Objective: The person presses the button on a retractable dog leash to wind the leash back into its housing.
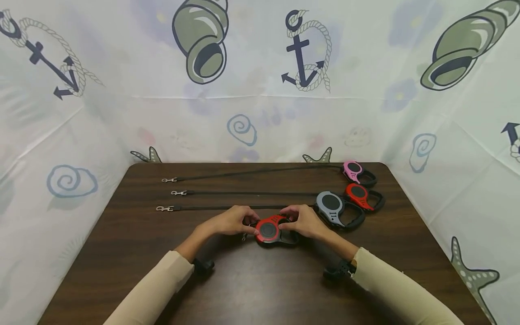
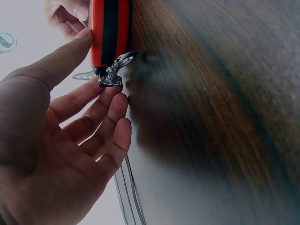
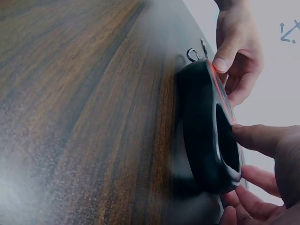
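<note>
A red and black retractable dog leash [image 1: 268, 230] lies on the table between both hands, its black handle loop toward the right. My left hand [image 1: 236, 220] pinches the casing's left end, thumb on the top edge. In the left wrist view, its fingers curve below that end, beside the metal clip [image 2: 112, 75]. The right hand [image 1: 305, 221] grips the leash where casing and handle meet. In the right wrist view, the right thumb [image 3: 255, 137] presses beside the handle opening, and the other fingers lie along the far side, partly hidden by the leash.
Behind the hands lie a grey leash [image 1: 330, 204], a second red leash [image 1: 358, 193] and a pink leash [image 1: 353, 169], at the table's right. Their black cords stretch left to metal clips [image 1: 165, 208]. A patterned cloth [image 1: 260, 122] surrounds the brown table [image 1: 243, 289].
</note>
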A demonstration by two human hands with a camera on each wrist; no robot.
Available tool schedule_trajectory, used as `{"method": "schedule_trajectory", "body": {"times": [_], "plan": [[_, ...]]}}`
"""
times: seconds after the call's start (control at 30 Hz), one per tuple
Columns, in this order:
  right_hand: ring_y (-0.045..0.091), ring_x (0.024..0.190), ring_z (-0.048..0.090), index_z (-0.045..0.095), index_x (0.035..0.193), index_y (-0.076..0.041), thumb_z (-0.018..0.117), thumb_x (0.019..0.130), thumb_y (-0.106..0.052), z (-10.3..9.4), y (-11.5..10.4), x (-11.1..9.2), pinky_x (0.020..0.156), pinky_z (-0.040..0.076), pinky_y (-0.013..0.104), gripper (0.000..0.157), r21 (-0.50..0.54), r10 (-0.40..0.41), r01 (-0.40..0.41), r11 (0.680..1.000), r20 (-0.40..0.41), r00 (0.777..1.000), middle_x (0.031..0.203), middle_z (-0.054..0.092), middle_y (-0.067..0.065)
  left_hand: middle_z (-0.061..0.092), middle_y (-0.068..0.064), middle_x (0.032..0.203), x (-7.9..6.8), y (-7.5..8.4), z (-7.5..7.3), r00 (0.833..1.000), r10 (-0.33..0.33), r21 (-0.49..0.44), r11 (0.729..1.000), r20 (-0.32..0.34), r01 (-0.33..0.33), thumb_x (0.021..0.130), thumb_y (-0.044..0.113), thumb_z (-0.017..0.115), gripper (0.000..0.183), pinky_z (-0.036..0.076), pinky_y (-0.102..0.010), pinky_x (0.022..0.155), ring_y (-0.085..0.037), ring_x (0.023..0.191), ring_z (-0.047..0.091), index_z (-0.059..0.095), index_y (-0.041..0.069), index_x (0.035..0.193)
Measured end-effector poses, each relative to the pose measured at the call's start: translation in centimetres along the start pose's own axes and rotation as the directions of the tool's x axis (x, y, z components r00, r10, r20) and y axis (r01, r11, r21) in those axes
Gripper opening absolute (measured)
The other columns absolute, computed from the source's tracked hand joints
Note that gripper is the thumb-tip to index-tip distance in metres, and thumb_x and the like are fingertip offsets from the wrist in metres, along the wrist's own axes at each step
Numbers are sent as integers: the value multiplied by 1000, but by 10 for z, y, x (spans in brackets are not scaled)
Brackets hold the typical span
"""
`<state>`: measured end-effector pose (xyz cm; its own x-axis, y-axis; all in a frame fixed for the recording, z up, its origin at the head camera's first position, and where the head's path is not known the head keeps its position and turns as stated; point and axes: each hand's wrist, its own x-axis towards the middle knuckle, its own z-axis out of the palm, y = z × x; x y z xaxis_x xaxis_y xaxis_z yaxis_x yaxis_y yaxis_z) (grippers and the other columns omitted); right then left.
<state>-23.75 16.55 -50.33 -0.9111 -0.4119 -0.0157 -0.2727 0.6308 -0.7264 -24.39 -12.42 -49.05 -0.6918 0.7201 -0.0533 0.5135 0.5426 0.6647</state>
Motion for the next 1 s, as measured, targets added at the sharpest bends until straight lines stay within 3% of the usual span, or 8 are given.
{"method": "schedule_trajectory", "body": {"times": [0.1,0.23,0.5,1.0], "plan": [[12,82,61,76,125,-8,89,86,-28,-2,1,-1,72,49,31,46,-9,-18,18,1000,-7,1000,92,71,1,68,-9,108,0,0,0,1000,-6,-5,1000,0,6,95,27,82,42,52,-26,82,-19,93,63,72,-1,124],[15,90,66,77,125,-9,89,87,-30,-2,2,-5,78,53,32,45,-16,-41,40,999,-35,999,105,76,2,69,-11,112,-3,2,-1,1000,-2,-1,1000,-20,2,96,27,82,43,55,-30,85,-21,96,65,72,-2,125],[25,104,72,74,128,-5,87,90,-30,-8,1,-16,91,59,45,48,-5,-82,81,997,-65,995,120,76,9,70,-12,115,-13,0,-4,994,36,43,999,-100,-31,97,27,80,42,58,-42,89,-26,103,69,72,0,128],[33,110,69,71,132,-1,87,89,-25,-46,10,-35,91,56,54,52,-100,-223,213,972,-114,968,121,74,15,72,-11,124,-48,-26,-20,960,29,70,997,-278,-9,97,25,80,41,57,-50,94,-27,109,71,70,2,129]]}}
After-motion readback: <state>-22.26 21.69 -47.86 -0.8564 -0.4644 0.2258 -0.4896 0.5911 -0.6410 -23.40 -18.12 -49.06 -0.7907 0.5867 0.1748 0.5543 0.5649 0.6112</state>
